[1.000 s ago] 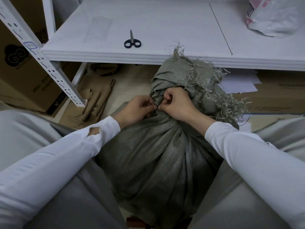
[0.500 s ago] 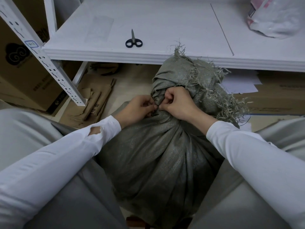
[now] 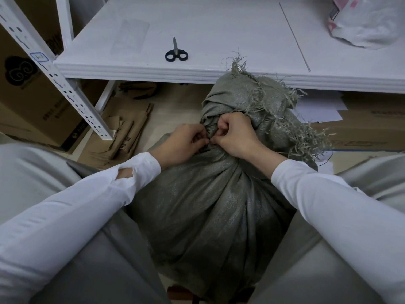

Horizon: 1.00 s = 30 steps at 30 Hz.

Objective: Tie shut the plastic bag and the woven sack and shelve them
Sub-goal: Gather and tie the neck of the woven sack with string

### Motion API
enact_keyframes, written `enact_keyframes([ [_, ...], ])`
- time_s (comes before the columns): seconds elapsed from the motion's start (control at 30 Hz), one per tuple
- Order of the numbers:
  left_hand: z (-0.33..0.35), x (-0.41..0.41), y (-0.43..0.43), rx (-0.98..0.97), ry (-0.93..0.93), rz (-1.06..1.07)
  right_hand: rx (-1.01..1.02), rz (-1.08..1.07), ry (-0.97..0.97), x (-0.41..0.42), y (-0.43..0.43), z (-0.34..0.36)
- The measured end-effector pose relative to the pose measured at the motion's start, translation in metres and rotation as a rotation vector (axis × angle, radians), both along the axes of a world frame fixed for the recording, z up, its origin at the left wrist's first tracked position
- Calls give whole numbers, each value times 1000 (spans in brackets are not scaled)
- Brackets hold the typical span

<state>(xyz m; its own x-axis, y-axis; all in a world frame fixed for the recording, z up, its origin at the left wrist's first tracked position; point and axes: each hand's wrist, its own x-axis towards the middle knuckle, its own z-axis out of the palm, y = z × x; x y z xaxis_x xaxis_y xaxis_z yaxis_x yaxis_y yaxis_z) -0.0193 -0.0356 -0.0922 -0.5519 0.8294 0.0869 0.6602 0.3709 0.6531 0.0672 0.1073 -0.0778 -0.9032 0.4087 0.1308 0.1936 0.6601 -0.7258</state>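
1. While both fists pinch at the neck of the woven sack [image 3: 210, 207], I judge the step in hand to be cinching its tie. My left hand [image 3: 183, 143] is curled with fingertips nipped on something at the gathered throat; my right hand [image 3: 235, 133] is clenched the same way, knuckles up, the two touching each other. Whether I hold a cord or only folds of the cloth I cannot tell; it is hidden between the fingers.
2. To do this well I should pull the two ends straight apart and level, low against the gather, so the knot bites under the bunched top rather than riding up it.
3. I should keep the frayed mouth [image 3: 274, 110] above the knot; its loose strands hang to my right and could get caught in the tie.
4. The sack stands upright on the floor between my knees, full and pleated toward the neck, so my legs can steady it while I tighten.
5. Just beyond it is the white shelf [image 3: 219, 23], with a pair of scissors [image 3: 176, 54] near the front edge for trimming any tail.
6. The plastic bag [image 3: 363, 23] already lies on the shelf at far right; there is bare shelf between it and the scissors for the sack.
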Motion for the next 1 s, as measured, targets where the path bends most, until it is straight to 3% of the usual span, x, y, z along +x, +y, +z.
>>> enact_keyframes([
  [0.13,1,-1,0,-1,40,7,16,12,38,2,-2,0],
  [0.57,4,-3,-1,-32,-113,-40,21,30,-9,5,-2,1],
  [0.87,8,-3,2,-76,-194,39,26,73,-1,4,1,-3],
  [1.0,13,0,8,-138,-143,88,35,66,-20,5,1,-3],
])
